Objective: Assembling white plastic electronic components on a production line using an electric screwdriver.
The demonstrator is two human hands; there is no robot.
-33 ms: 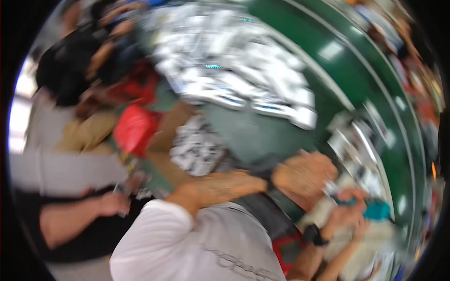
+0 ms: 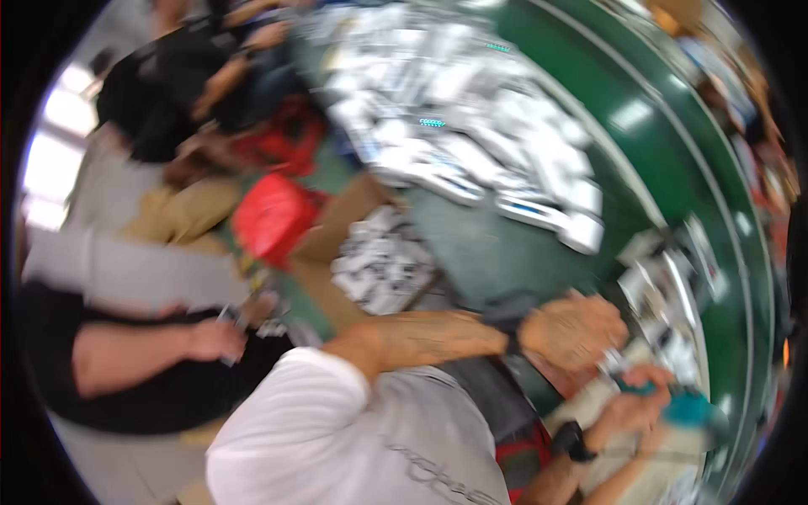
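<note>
Motion blurs the whole view. My left arm, in a white sleeve (image 2: 307, 396) with a dark band at the wrist, reaches to the right. Its hand, my left hand (image 2: 574, 332), shows its back, fingers curled down out of sight. Just beyond its lower edge is a small whitish piece (image 2: 612, 363). My right hand (image 2: 627, 411), with a black watch-like band (image 2: 572, 441) on the wrist, is close by, fingers bent towards that piece. Something teal (image 2: 686, 408) lies beside it. What either hand holds is too blurred to name. Another bare forearm (image 2: 619, 478) shows below.
White elongated items (image 2: 471, 156) are heaped on the green table (image 2: 459, 240). Left of my arm stand an open cardboard box (image 2: 328, 290) with small white-and-black parts and a red bag (image 2: 273, 219). A co-worker's arm (image 2: 139, 353) is at left; another person in black (image 2: 151, 97) sits farther back.
The view has shifted, so most of the scene sits farther right. Both my hands stay close together beside the small whitish piece.
</note>
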